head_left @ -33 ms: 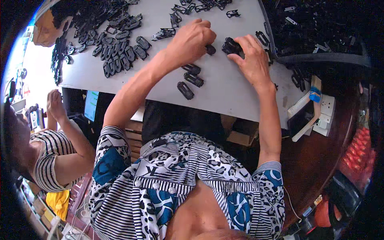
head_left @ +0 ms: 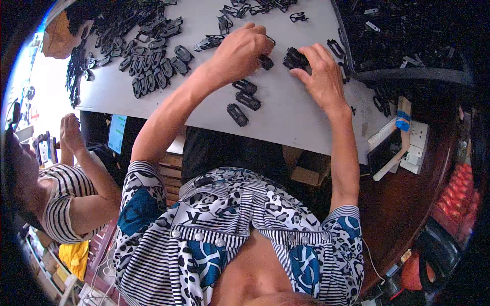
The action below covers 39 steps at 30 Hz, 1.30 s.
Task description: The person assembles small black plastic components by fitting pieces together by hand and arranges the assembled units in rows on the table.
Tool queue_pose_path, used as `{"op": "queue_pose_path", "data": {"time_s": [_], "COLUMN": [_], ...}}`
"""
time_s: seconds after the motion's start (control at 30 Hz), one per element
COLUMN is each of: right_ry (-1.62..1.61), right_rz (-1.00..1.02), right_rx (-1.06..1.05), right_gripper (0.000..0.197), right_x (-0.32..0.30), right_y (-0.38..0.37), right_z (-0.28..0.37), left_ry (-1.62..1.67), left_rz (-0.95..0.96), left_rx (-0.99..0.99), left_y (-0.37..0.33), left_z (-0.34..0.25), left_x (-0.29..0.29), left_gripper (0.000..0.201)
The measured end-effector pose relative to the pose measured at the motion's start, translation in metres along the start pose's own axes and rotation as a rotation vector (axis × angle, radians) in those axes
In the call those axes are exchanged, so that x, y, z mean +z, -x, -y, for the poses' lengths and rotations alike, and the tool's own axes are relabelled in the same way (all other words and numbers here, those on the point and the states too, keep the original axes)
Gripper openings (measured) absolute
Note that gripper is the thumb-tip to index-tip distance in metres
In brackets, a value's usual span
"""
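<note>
My left hand (head_left: 241, 53) is closed, its fingers curled round a small black plastic part (head_left: 266, 62) whose end sticks out beside the fingertips. Just to the right, my right hand (head_left: 325, 76) grips a chunky black plastic clip (head_left: 295, 58) between thumb and fingers, low over the grey tabletop (head_left: 286, 115). Below the left hand lie a few oblong black plastic housings, the nearest one (head_left: 237, 115) tilted close to the table's front edge. Part of what each hand holds is hidden by the fingers.
A large heap of black parts (head_left: 115, 30) covers the far left, with housings in rows (head_left: 148, 84) before it. A dark tray (head_left: 413, 75) of parts stands at right, near a wooden stick with blue tape (head_left: 402, 121). Another person's hand (head_left: 72, 133) is at left.
My left hand has turned slightly and shifted a little left, so more of the black part shows at its fingertips. The right hand keeps its place.
</note>
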State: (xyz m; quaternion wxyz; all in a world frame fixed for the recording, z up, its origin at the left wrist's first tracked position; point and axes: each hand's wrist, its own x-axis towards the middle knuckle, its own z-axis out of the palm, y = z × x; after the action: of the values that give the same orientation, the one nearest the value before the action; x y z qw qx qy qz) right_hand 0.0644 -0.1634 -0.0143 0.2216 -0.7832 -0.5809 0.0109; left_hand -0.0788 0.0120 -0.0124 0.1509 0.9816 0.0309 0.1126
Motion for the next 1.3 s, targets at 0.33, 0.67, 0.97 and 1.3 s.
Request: {"op": "queue_pose_path", "data": {"time_s": [0.33,0.67,0.97,1.3], "right_ry": [0.022,-0.042,-0.034,0.095], "right_rz": [-0.176,-0.027,0.035,-0.003], "right_rx": [-0.175,-0.51,-0.225,0.115], "right_gripper": [0.029,0.003,0.021,0.024], "right_x": [0.005,0.05,0.002,-0.004], "right_y": [-0.009,-0.048,-0.028,-0.016], "right_z": [0.026,0.069,0.042,-0.008], "left_ry": [0.196,0.448,0.437,0.245], "left_rz": [-0.074,-0.273,-0.209,-0.127], "left_rx": [-0.066,-0.39,-0.41,-0.207], "left_y": [0.02,0.028,0.038,0.03], "left_z": [0.025,0.038,0.028,0.006], "left_x": [-0.005,-0.029,-0.025,0.0], "left_gripper": [0.029,0.03,0.027,0.031]}}
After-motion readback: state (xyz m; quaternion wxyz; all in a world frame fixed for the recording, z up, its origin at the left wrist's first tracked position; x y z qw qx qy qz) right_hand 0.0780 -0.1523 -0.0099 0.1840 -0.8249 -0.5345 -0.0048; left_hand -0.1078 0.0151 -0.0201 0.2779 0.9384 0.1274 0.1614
